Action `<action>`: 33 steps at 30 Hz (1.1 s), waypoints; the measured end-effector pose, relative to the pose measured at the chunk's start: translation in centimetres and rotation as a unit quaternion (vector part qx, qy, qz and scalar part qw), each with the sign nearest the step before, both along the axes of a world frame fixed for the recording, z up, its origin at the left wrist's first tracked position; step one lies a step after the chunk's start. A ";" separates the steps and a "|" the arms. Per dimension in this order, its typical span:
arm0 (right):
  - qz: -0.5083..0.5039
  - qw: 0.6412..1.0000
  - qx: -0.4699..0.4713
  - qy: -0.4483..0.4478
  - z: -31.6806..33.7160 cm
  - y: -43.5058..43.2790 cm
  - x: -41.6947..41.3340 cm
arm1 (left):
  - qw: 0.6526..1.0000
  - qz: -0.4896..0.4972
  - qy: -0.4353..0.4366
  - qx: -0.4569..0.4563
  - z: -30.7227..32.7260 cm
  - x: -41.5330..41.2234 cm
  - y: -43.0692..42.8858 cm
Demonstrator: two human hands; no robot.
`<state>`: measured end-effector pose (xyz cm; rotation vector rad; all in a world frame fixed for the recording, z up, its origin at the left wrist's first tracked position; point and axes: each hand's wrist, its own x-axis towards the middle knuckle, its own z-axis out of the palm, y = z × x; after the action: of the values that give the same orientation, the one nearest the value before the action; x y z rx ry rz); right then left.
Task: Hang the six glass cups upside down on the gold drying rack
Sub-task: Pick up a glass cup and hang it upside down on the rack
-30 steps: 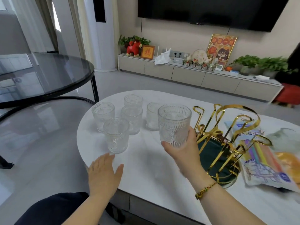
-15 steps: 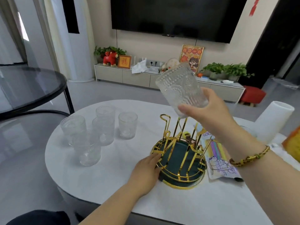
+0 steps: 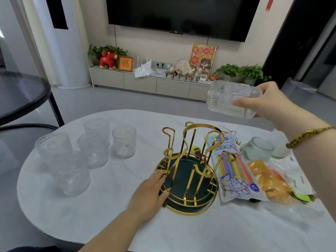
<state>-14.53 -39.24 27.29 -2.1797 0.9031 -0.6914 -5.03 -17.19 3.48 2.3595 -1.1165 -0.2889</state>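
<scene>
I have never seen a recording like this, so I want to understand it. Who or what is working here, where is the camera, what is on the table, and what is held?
No machine here: a person works with two bare hands. The single picture comes from a camera worn on the person's head, looking forward and down.

On the white table stands a gold rack with a dark round base. No cup hangs on it yet. To its left stand five glass cups, upright. To its right lie colourful packets and a small glass jar.

The left hand rests on the rack's base edge, likely steadying it. The right hand holds the sixth cup in the air, tipped on its side, above and to the right of the rack.
</scene>
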 end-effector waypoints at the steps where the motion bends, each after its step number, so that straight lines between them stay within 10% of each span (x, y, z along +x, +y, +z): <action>1: -0.002 1.000 0.006 0.018 -0.2 -0.3 0.2 | 1.000 0.003 -0.001 0.002 -0.1 0.1 -0.1; 33: 0.207 0.962 -0.053 0.170 -9.3 -2.3 3.7 | 1.000 0.008 0.018 -0.020 -1.3 0.7 -0.2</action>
<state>-10.87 -41.58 17.99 -2.5219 0.5459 -0.1670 -4.32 -17.42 2.18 2.3180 -1.0766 -0.2985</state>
